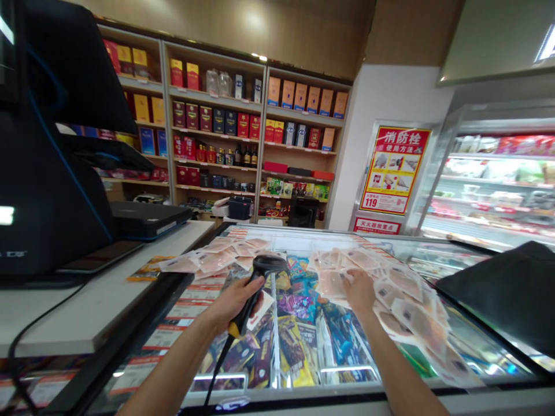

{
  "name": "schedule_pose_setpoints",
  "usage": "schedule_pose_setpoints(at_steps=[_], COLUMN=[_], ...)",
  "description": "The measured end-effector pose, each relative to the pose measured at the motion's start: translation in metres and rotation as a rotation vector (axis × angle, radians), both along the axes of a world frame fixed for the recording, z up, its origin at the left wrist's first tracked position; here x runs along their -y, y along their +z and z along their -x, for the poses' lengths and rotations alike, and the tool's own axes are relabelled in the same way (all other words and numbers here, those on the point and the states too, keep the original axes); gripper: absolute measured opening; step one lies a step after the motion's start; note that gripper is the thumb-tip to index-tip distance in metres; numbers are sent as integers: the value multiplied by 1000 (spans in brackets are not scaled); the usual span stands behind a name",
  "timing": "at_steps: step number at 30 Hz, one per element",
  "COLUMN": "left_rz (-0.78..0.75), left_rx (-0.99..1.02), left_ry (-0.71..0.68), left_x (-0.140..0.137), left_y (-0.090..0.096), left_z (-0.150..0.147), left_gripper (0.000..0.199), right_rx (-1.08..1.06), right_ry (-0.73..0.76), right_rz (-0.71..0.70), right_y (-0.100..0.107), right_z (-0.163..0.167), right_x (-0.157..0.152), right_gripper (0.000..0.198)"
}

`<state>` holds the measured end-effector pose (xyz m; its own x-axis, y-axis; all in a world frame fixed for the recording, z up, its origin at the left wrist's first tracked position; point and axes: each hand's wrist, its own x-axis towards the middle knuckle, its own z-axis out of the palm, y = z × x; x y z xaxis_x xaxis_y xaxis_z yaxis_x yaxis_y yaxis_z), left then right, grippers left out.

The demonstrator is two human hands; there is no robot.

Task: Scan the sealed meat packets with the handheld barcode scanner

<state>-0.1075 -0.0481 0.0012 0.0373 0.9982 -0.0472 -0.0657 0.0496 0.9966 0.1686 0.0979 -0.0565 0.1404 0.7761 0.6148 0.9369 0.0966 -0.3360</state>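
My left hand is wrapped round the handle of a black barcode scanner with a yellow tip at its lower end. From that end a cord runs down toward the near edge. A small white piece shows just beside the left fingers; whether they hold it I cannot tell. My right hand has its fingers on the right edge of a flat clear packet with pinkish contents and a label. More such packets lie spread to the right, and another group lies at the far left on the glass.
Beneath the packets is a glass-topped freezer holding colourful bags. A white counter with a black checkout terminal and an orange sachet stands left. A dark object sits at right. Shelves of boxes line the back.
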Motion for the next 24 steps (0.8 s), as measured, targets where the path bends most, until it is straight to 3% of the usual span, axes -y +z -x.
schedule_pose_setpoints(at_steps=[3,8,12,19,24], left_rz=[15,32,28,83,93], left_rx=[-23,3,-10,-50,-75], left_ry=[87,157,217,377,359], left_x=[7,22,34,52,56], left_y=[2,4,3,8,-1], left_z=[10,37,57,71,89], left_gripper=[32,32,32,32,36], right_rx=[-9,45,177,204,16], right_ry=[170,528,654,665,717], right_rz=[11,288,373,463,569], right_y=[5,6,5,9,2], right_z=[35,118,165,186,182], right_x=[8,35,57,57,37], right_gripper=[26,32,45,54,24])
